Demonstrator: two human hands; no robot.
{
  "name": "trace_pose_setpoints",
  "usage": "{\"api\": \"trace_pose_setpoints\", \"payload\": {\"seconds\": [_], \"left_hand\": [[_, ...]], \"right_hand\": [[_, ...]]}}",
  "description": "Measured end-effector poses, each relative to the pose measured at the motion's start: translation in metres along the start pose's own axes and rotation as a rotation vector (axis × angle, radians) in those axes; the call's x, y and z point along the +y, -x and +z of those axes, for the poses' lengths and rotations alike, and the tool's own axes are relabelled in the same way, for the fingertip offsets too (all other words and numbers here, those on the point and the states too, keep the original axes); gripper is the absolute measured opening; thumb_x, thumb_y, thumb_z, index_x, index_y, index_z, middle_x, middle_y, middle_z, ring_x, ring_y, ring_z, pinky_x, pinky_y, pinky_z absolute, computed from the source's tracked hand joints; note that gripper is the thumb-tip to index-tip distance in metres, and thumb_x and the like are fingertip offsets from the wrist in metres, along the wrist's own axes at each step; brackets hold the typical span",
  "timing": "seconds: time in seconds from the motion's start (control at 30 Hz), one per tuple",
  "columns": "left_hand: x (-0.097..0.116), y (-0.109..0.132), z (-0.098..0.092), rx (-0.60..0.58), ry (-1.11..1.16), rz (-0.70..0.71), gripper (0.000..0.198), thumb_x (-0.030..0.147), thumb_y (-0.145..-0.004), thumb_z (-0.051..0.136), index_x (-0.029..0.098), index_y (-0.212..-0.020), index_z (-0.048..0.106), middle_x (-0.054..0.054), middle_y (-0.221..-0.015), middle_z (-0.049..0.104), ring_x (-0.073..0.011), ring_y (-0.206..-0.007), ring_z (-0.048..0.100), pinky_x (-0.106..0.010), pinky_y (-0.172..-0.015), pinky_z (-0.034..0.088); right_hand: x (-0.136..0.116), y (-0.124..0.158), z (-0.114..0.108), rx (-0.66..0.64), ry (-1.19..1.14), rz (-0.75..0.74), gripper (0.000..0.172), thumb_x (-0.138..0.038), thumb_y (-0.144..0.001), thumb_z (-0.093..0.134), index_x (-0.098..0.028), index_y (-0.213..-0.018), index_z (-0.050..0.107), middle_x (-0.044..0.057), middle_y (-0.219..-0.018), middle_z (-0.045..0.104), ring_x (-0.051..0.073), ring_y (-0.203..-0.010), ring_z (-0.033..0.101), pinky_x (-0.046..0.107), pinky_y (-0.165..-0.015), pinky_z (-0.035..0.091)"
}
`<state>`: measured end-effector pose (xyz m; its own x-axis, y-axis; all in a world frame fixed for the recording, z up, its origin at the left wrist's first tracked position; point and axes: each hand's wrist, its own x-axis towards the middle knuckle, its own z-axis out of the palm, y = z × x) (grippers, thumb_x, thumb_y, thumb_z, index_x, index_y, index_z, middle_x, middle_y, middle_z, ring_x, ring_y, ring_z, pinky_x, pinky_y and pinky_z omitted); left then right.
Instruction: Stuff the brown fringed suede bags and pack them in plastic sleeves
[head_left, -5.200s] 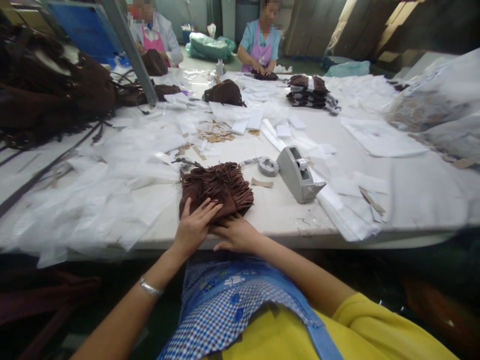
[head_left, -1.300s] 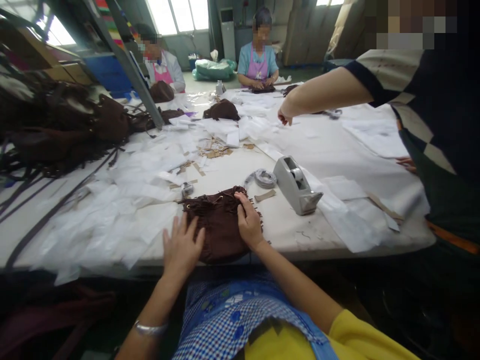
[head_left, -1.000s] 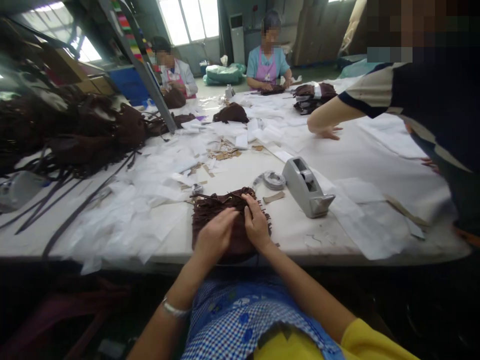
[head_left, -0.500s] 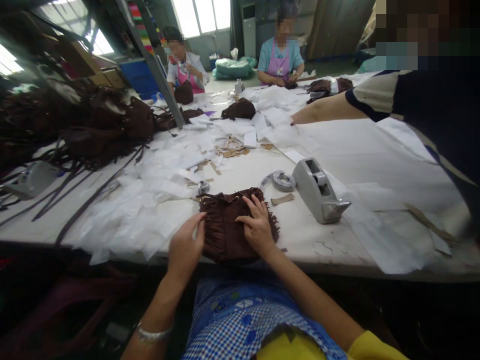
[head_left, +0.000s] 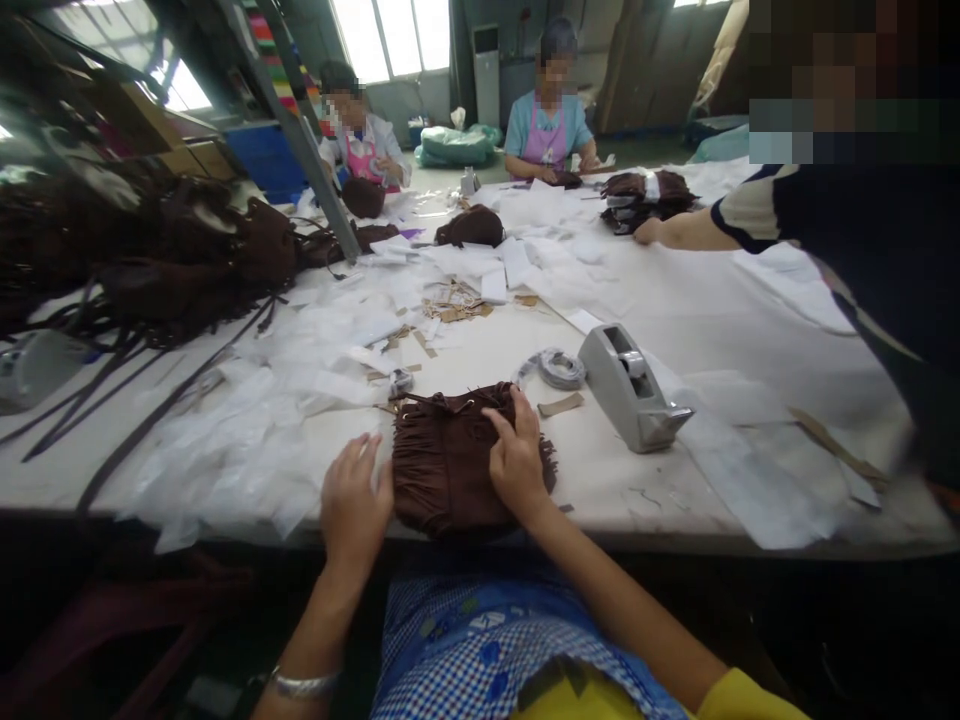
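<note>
A wide, pale desk fills most of the view. On its left side is a great heap of dark brown bags, with long straps trailing toward the near edge. At the right, a co-worker in a dark patterned top leans in, one hand at a stack of brown bundles; whether it touches them cannot be told. Two more people sit at the far side. Loose, see-through white sheets spread from the heap to the middle. The wearer has a blue checked apron over yellow.

The fringed brown bag lies flat at the near edge of the desk, in front of the apron. The right grip rests on its right part, fingers spread, the fingertips near the top right corner. The left grip is just beside the bag's left edge, fingers loosely spread and holding nothing; contact there cannot be made out.

Right of the bag stands a grey tape dispenser, beside it a tape roll, then a short brown strip. A silver bracelet circles the left wrist.
</note>
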<state>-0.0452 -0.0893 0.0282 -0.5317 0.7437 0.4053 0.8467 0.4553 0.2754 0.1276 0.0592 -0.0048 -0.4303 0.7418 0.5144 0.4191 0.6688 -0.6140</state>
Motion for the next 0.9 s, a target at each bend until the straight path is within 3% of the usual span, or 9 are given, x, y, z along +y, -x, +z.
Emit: {"api": "trace_pose_setpoints", "payload": {"seconds": [0.1,0.17,0.23,0.33,0.4,0.53,0.63,0.73,0.9], "left_hand": [[0.04,-0.011,0.002,-0.1,0.241,0.237,0.033,0.025,-0.099,0.041,0.02,-0.122,0.064,-0.007,-0.128,0.067,-0.0184,-0.121,0.06,-0.034,-0.108,0.046],[0.062,-0.014,0.016,-0.197,0.222,0.35,0.035,0.022,-0.098,0.042,0.016,-0.127,0.062,-0.009,-0.133,0.064,-0.0201,-0.126,0.057,-0.035,-0.109,0.045],[0.07,-0.012,0.033,-0.261,0.107,0.42,0.04,0.022,-0.097,0.042,0.01,-0.133,0.057,-0.015,-0.141,0.057,-0.026,-0.133,0.05,-0.042,-0.111,0.042],[0.064,-0.003,0.051,-0.279,-0.03,0.451,0.046,0.025,-0.099,0.04,0.007,-0.141,0.049,-0.017,-0.15,0.045,-0.0298,-0.14,0.041,-0.05,-0.114,0.037],[0.058,0.001,0.055,-0.274,-0.062,0.445,0.048,0.026,-0.1,0.037,0.009,-0.143,0.046,-0.016,-0.153,0.041,-0.0295,-0.142,0.037,-0.05,-0.114,0.036],[0.056,0.001,0.052,-0.289,-0.053,0.433,0.048,0.03,-0.099,0.039,0.014,-0.145,0.046,-0.015,-0.154,0.039,-0.0296,-0.143,0.037,-0.049,-0.113,0.037],[0.056,-0.001,0.051,-0.301,-0.018,0.441,0.054,0.044,-0.098,0.044,0.02,-0.147,0.044,-0.015,-0.156,0.037,-0.0314,-0.143,0.035,-0.05,-0.112,0.037],[0.053,-0.001,0.052,-0.309,-0.009,0.459,0.061,0.052,-0.096,0.045,0.022,-0.148,0.042,-0.015,-0.158,0.033,-0.0328,-0.144,0.033,-0.052,-0.113,0.035],[0.051,0.001,0.052,-0.302,-0.025,0.486,0.059,0.05,-0.096,0.044,0.022,-0.148,0.042,-0.015,-0.158,0.032,-0.0328,-0.146,0.029,-0.052,-0.113,0.034]], "right_hand": [[0.001,0.004,-0.005,-0.052,0.02,-0.078,0.032,-0.004,-0.084,0.046,-0.022,-0.082,0.073,0.002,-0.154,0.04,0.027,-0.149,0.018,0.058,-0.119,0.014],[-0.002,0.005,-0.004,-0.097,0.087,-0.067,0.03,-0.006,-0.083,0.049,-0.022,-0.088,0.074,0.004,-0.153,0.042,0.029,-0.149,0.018,0.059,-0.119,0.012],[-0.006,0.005,0.0,-0.142,0.165,-0.033,0.037,-0.007,-0.081,0.052,-0.021,-0.11,0.072,0.009,-0.156,0.037,0.031,-0.149,0.015,0.061,-0.118,0.01],[-0.007,-0.002,0.005,-0.189,0.242,0.003,0.052,-0.011,-0.077,0.057,-0.019,-0.128,0.062,0.014,-0.16,0.026,0.037,-0.149,0.014,0.064,-0.116,0.009],[0.001,-0.01,-0.001,-0.15,0.278,0.075,0.061,-0.014,-0.075,0.059,-0.016,-0.136,0.055,0.018,-0.161,0.022,0.04,-0.148,0.016,0.067,-0.114,0.01],[0.036,-0.022,-0.044,0.052,0.369,0.262,0.066,-0.016,-0.079,0.054,-0.008,-0.144,0.044,0.023,-0.159,0.022,0.042,-0.145,0.023,0.068,-0.112,0.017],[0.056,-0.017,-0.08,0.096,0.314,0.239,0.049,-0.018,-0.086,0.048,-0.011,-0.134,0.056,0.02,-0.149,0.044,0.034,-0.138,0.039,0.056,-0.113,0.029],[0.053,-0.003,-0.092,-0.036,0.071,0.271,0.035,-0.025,-0.094,0.045,-0.016,-0.118,0.069,0.012,-0.12,0.069,0.025,-0.111,0.063,0.038,-0.1,0.048],[0.034,0.007,-0.077,-0.36,-0.116,0.414,0.031,-0.043,-0.093,0.055,-0.02,-0.095,0.075,0.006,-0.094,0.077,0.022,-0.086,0.07,0.029,-0.077,0.052]]}}
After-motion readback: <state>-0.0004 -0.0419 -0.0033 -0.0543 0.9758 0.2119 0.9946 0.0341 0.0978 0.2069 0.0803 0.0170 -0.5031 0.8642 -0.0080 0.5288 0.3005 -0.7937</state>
